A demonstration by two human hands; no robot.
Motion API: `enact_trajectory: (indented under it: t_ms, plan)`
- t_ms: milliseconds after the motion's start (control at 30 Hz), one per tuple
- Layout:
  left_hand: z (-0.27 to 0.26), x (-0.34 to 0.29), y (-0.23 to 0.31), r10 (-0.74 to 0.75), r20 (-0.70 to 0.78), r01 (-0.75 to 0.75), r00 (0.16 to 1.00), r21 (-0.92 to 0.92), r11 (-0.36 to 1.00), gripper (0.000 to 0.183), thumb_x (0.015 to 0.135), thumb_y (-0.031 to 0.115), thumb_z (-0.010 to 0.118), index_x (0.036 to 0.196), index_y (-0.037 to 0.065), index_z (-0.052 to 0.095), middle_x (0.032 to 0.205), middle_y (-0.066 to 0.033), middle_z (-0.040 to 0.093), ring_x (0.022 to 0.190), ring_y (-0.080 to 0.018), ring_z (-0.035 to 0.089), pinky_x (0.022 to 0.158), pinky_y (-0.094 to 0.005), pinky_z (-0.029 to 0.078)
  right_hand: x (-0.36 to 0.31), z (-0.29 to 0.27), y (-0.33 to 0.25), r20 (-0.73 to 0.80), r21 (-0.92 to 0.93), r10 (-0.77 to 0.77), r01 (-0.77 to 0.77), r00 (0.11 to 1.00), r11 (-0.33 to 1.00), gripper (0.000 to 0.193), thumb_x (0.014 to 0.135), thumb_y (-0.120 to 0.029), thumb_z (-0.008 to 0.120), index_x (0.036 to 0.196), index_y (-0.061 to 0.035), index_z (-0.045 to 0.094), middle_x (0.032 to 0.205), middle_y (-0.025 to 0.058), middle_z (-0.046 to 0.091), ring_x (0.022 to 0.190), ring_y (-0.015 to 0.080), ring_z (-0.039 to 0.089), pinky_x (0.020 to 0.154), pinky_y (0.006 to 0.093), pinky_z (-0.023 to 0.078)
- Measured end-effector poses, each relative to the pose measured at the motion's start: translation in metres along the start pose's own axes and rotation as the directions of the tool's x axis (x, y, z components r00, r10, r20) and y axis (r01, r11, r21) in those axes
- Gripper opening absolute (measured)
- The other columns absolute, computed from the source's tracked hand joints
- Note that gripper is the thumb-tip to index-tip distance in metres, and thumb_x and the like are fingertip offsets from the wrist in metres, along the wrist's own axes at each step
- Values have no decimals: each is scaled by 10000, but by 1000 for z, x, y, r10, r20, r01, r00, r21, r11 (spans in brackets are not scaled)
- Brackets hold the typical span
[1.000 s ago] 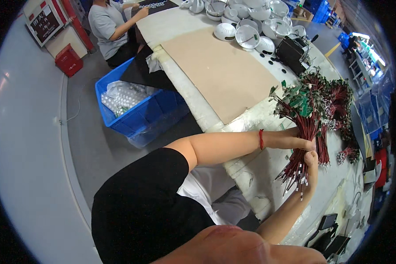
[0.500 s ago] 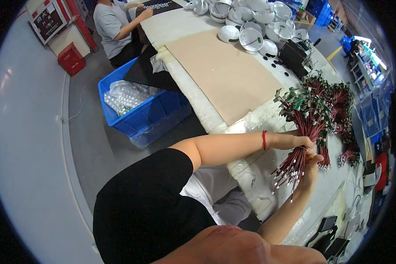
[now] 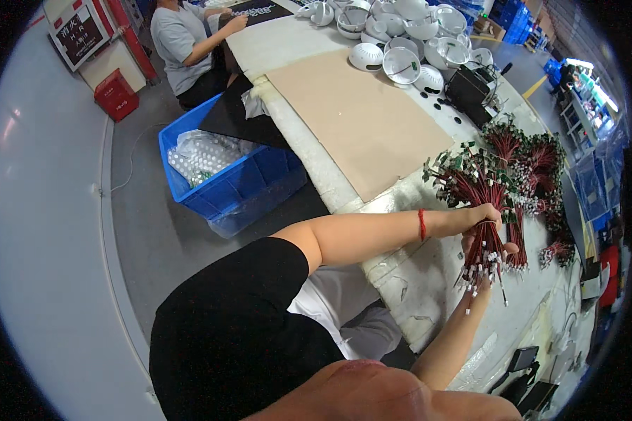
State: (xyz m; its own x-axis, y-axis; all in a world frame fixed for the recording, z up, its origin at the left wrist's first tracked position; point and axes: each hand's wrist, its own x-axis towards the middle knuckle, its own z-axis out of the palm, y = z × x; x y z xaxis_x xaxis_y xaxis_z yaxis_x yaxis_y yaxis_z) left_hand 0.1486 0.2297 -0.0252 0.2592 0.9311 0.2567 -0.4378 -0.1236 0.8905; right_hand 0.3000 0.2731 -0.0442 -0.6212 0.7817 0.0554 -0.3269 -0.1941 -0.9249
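Wire bundle point(image 3: 479, 210) | clasped mid-length, left hand point(image 3: 486, 214) | right hand point(image 3: 486, 247) below

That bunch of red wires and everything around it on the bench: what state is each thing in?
Bunch of red wires: lifted, gripped by both hands.
Left hand: closed round the bunch.
Right hand: grip on the wires lower down.
Other wire bundles: lying on the bench.
Blue crate: open, holding clear bags.
White bowl-shaped shells: heaped loosely.

I see one fisheye view from the head, looking down. It sits close above the table point(image 3: 428, 281).
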Motion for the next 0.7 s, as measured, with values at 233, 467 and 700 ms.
enact_trajectory:
  t_ms: [233, 467, 700]
  plan:
    - [-2, -3, 5, -65, -12, 66, 998, 95, 993, 380, 821, 466, 395, 707, 135, 543, 652, 26, 540, 600, -77, 489, 582, -245, 390, 11, -23, 13, 149, 116, 61, -78, 987, 990, 1020, 679, -842, 253, 1107, 37, 542, 961, 63, 606, 831, 133, 542, 765, 271, 435]
    - [1, -9, 21, 41, -32, -34, 999, 202, 979, 339, 837, 384, 386, 813, 96, 564, 788, 23, 510, 840, -89, 461, 830, -246, 308, -6, 17, -14, -95, 10, 100, -99, 990, 995, 975, 747, -801, 237, 1192, 22, 514, 967, 28, 599, 809, 107, 523, 742, 247, 431]
    - [0, -3, 20, 50, -137, -79, 989, -218, 973, 315, 835, 374, 413, 675, 118, 505, 671, 29, 502, 651, -88, 463, 674, -246, 374, -10, 15, -12, -72, 27, 50, -49, 996, 998, 586, 858, -608, 392, 1064, -83, 551, 836, 26, 609, 696, 136, 583, 588, 265, 483]
